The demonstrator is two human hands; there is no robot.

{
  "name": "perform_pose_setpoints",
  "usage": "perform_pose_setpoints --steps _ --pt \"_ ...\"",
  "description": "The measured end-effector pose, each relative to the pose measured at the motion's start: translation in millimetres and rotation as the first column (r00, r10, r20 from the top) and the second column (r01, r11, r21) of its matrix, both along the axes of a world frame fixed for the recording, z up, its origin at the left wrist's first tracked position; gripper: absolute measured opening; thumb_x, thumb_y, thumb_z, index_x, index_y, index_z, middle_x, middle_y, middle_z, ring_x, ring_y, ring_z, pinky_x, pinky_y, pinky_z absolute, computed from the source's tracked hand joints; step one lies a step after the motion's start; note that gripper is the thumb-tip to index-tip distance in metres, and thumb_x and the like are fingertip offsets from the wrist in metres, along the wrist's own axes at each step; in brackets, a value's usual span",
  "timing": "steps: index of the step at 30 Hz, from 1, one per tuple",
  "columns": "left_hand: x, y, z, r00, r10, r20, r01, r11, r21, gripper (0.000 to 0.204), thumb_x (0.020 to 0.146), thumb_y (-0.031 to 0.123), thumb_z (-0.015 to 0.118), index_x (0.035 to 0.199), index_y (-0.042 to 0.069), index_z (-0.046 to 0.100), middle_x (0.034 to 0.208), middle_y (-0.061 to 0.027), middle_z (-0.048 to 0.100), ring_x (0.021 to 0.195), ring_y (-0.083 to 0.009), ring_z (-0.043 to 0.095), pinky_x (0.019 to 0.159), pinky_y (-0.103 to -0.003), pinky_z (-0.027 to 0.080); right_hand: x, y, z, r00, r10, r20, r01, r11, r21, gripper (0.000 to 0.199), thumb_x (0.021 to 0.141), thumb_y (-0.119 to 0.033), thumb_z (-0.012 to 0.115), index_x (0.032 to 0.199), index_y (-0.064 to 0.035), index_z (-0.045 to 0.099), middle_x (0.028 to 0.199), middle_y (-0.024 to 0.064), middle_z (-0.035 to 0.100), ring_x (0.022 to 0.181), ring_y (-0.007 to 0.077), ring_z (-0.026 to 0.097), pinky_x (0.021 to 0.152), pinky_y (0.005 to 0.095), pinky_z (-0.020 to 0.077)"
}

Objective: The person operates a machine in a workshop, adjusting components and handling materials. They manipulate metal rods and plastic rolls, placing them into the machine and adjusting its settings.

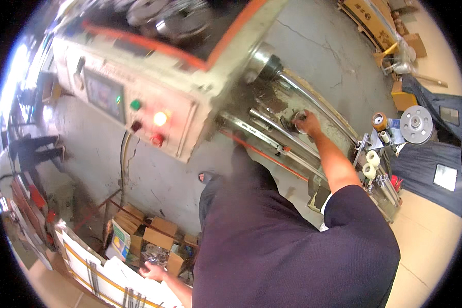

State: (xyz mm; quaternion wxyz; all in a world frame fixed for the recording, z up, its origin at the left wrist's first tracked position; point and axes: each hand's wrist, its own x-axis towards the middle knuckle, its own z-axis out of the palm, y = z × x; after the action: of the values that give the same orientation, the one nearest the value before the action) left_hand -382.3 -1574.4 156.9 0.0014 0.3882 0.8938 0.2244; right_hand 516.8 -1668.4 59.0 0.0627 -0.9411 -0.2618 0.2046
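My right hand (306, 123) reaches out to the machine's long metal rods. Its fingers curl round a small, dark, round metal part (296, 117) between the rods, partly hidden by the fingers. One steel rod (287, 132) runs just in front of that hand, and a thicker steel bar (318, 101) passes behind it. At the lower left, my left hand (153, 270) hangs low beside an open cardboard box holding small metal pieces (155, 253). The left fingers look curled; whatever they hold, if anything, is too small to make out.
A machine control panel (133, 102) with a screen and lit buttons juts out ahead. On the right, a grey wheel (416, 124) and white rollers (369, 170) crowd a stand. White sheets (102, 277) lie at lower left. Another person's dark-clothed legs (36, 154) show at far left.
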Motion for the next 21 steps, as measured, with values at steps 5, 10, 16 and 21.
perform_pose_setpoints --steps 5,10,16,21 --pt "214 28 13 0.659 -0.381 0.648 0.507 0.862 -0.009 0.041 0.100 0.008 0.063 0.139 -0.002 0.055 0.135 -0.0157 0.061 0.123 -0.0271 0.058 0.108 -0.040 0.047 4 -6 -20 0.998 -0.053 -0.020 0.051 0.992 -0.119 0.120 0.064 -0.054 0.090 0.160 -0.0127 0.031 0.153 0.0229 0.045 0.135 0.0444 0.051 0.112 0.0474 0.0459" --pt "375 50 61 0.285 -0.195 0.938 0.835 0.531 -0.144 0.036 0.104 0.014 0.063 0.135 -0.002 0.058 0.121 -0.0106 0.067 0.110 -0.0182 0.064 0.098 -0.033 0.050 20 6 6 0.976 -0.061 -0.207 0.021 0.981 -0.192 0.111 0.065 -0.045 0.091 0.156 -0.0111 0.037 0.144 0.0237 0.053 0.128 0.0436 0.056 0.103 0.0512 0.0512" --pt "517 110 67 0.107 -0.296 0.949 0.993 0.075 -0.088 0.041 0.105 0.019 0.062 0.140 0.000 0.055 0.121 -0.0128 0.069 0.117 -0.0206 0.065 0.100 -0.033 0.050 9 50 59 0.363 -0.160 -0.918 0.765 0.613 0.196 0.073 0.089 -0.044 0.075 0.149 -0.0111 0.046 0.130 0.0129 0.060 0.117 0.0268 0.064 0.086 0.0429 0.0582" --pt "614 137 31 -0.007 -0.284 0.959 0.998 0.055 0.024 0.046 0.104 0.019 0.063 0.145 0.003 0.050 0.124 -0.0108 0.067 0.115 -0.0203 0.065 0.095 -0.034 0.053 -9 115 60 0.092 0.080 -0.993 0.925 0.363 0.115 0.070 0.091 -0.052 0.071 0.142 -0.0079 0.050 0.132 0.0137 0.062 0.113 0.0282 0.066 0.089 0.0453 0.0578"
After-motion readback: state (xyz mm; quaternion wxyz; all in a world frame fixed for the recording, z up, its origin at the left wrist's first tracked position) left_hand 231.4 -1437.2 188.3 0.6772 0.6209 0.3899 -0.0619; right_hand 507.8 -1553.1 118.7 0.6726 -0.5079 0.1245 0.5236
